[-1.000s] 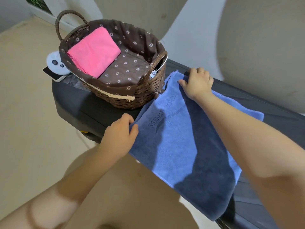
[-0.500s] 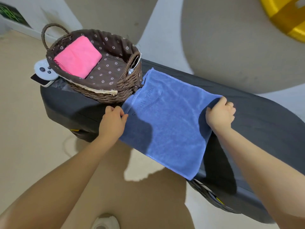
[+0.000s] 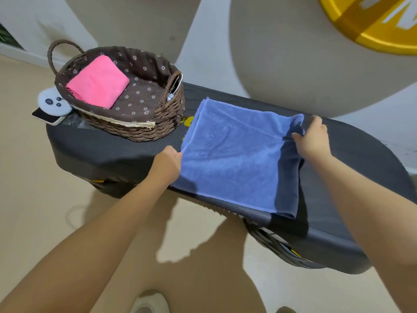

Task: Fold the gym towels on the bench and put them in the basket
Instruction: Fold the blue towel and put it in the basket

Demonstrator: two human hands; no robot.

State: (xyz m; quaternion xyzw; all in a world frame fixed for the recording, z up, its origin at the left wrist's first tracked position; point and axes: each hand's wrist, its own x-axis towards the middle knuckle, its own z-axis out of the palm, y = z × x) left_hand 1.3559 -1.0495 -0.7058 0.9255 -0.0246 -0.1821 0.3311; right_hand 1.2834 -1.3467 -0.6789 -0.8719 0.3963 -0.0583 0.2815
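Observation:
A blue towel lies spread across the dark padded bench, folded double with its right edge lifted. My left hand pinches the towel's near left corner at the bench's front edge. My right hand grips the bunched right edge of the towel, raised slightly off the bench. At the bench's left end stands a brown wicker basket with a flowered lining. A folded pink towel lies inside its left half.
A white game controller and a phone sit at the bench's far left end beside the basket. A wall rises close behind the bench. Beige floor lies in front, with my shoe at the bottom.
The towel has slid right along the bench, away from the basket. My right hand moved from its far left corner to the right edge and now lifts it. My left hand kept its corner.

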